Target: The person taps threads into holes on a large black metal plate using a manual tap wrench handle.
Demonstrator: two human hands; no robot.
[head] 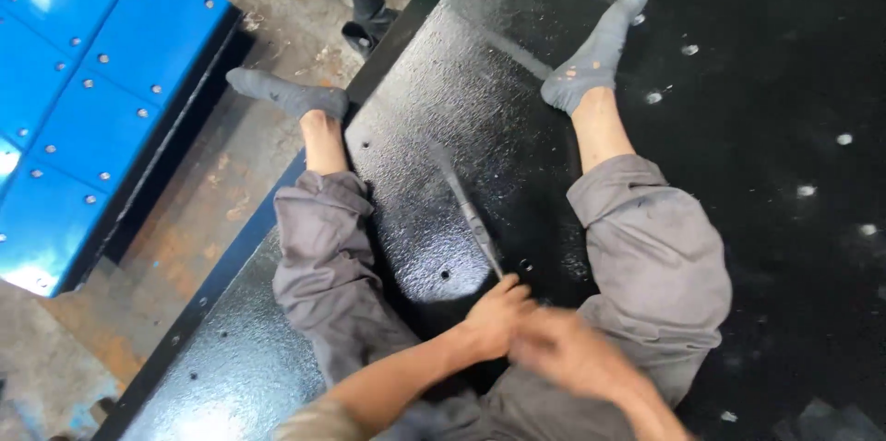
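I sit on a big black glossy panel (443, 90) with my legs spread, in grey trousers and grey socks. My left hand (494, 316) grips the near end of a long thin metal tool (469, 212) that slants up and away over the panel. My right hand (563, 349) is blurred right beside the left, fingers curled toward the tool's handle; whether it grips the tool is unclear. A small hole (445, 273) lies in the panel just left of the tool.
Blue bolted panels (83, 81) lie at the left on the stained concrete floor (212, 192). Dark boots (369, 7) stand at the top by the panel's edge. Several holes (806, 190) dot the black surface at the right.
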